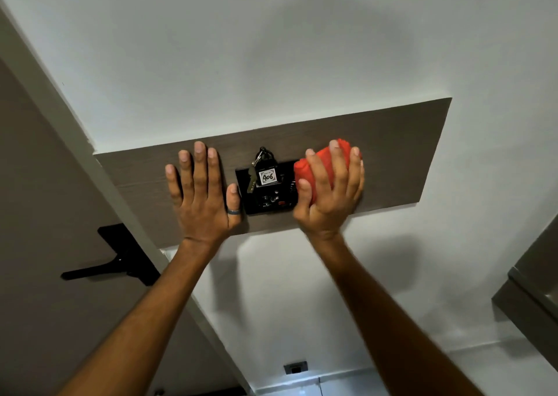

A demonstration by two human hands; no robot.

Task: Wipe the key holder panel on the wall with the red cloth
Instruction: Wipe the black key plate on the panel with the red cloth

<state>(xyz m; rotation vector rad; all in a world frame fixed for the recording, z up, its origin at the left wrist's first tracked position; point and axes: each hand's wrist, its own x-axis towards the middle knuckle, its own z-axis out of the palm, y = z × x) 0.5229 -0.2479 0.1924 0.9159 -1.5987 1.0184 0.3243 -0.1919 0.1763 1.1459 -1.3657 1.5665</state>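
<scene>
A long dark wooden key holder panel [398,154] runs across the white wall. At its middle sits a black switch plate [271,205] with a key and a tag marked 406 [267,176] hanging over it. My right hand [330,193] presses a folded red cloth [314,166] flat against the panel, just right of the black plate. My left hand [200,190] lies flat on the panel to the left of the plate, fingers spread, with a ring on the thumb.
A brown door [45,275] with a black lever handle [111,262] stands at the left, next to the panel's left end. A wall socket [296,367] sits low on the wall. A brown cabinet edge [534,290] shows at the right.
</scene>
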